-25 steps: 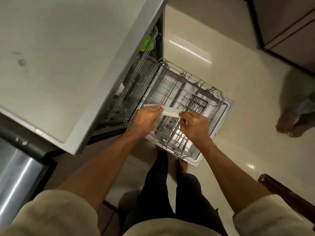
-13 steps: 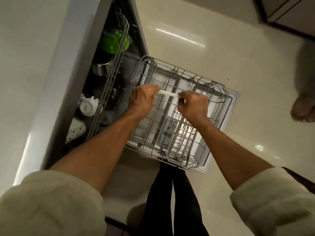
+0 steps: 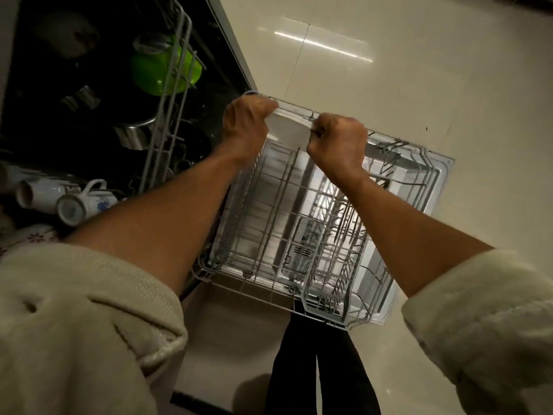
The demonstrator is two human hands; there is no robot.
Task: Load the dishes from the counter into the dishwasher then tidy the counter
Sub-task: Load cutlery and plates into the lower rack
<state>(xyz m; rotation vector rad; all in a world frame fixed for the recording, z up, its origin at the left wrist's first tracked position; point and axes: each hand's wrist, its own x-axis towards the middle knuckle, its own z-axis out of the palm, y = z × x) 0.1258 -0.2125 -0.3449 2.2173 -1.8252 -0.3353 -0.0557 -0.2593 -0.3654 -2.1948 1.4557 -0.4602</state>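
A white plate (image 3: pixel 288 127) stands on edge at the far end of the pulled-out lower dishwasher rack (image 3: pixel 269 235). My left hand (image 3: pixel 247 124) grips the plate's left rim and my right hand (image 3: pixel 338 142) grips its right rim. The lower rack, of grey wire, rests over the open dishwasher door (image 3: pixel 434 175) and otherwise holds no dishes. Most of the plate is hidden behind my hands.
The upper rack (image 3: pixel 167 94) on the left holds a green bowl (image 3: pixel 155 70), a steel pot (image 3: pixel 134 133), two white cups with blue flowers (image 3: pixel 80 202) and a patterned dish (image 3: pixel 27 238). A cutlery basket (image 3: pixel 329 295) sits at the lower rack's near right. Glossy floor tiles (image 3: pixel 389 70) lie beyond.
Both hands have carried the plate from the middle of the lower rack to its far end. The camera has moved down closer to the racks.
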